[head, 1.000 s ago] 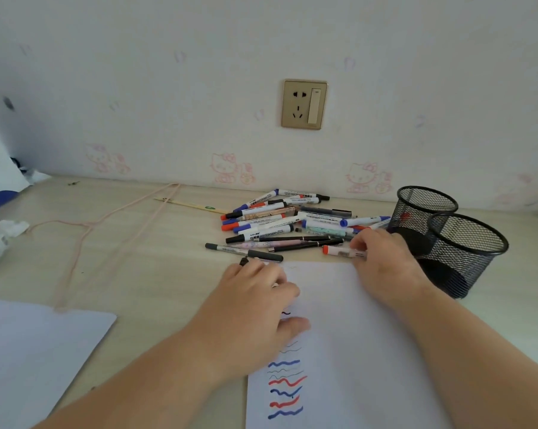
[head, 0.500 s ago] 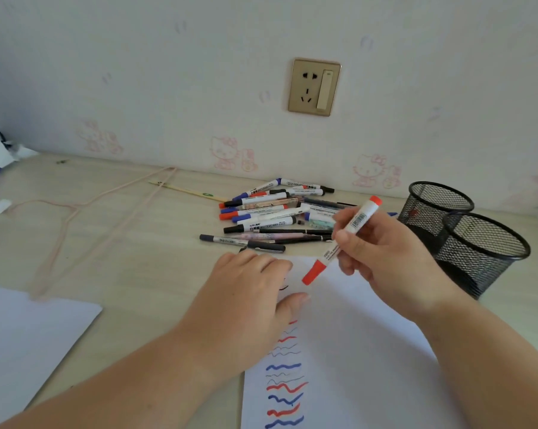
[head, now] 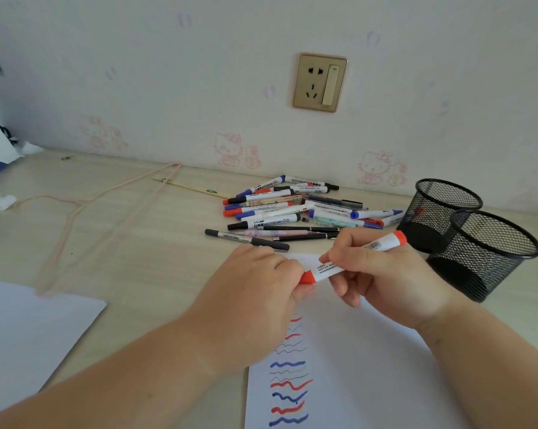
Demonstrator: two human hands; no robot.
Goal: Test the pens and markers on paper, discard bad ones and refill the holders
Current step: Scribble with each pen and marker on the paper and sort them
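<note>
While the right hand (head: 394, 283) grips the white barrel of a red whiteboard marker (head: 354, 258) and holds it slanted just above the test paper (head: 369, 366), the left hand (head: 255, 301) has its fingers curled round the marker's red cap (head: 308, 277) at the lower end. The step in hand looks like uncapping this marker so it can be tried out. The paper already carries a column of red, blue and thin dark squiggles (head: 289, 385) along its left edge, with bare sheet to the right of them.

The next move calls for a straight pull apart: the right hand steadies the barrel, the left draws the cap off along the marker's axis, then the tip goes down onto a bare part of the sheet for a short stroke.

The untested heap of pens and markers (head: 295, 212) lies on the counter (head: 122, 243) beyond the paper, near the wall. The 2 black mesh holders (head: 478, 239) stand touching at the right, and what shows of their insides looks empty, so refilling seems not yet begun.
</note>
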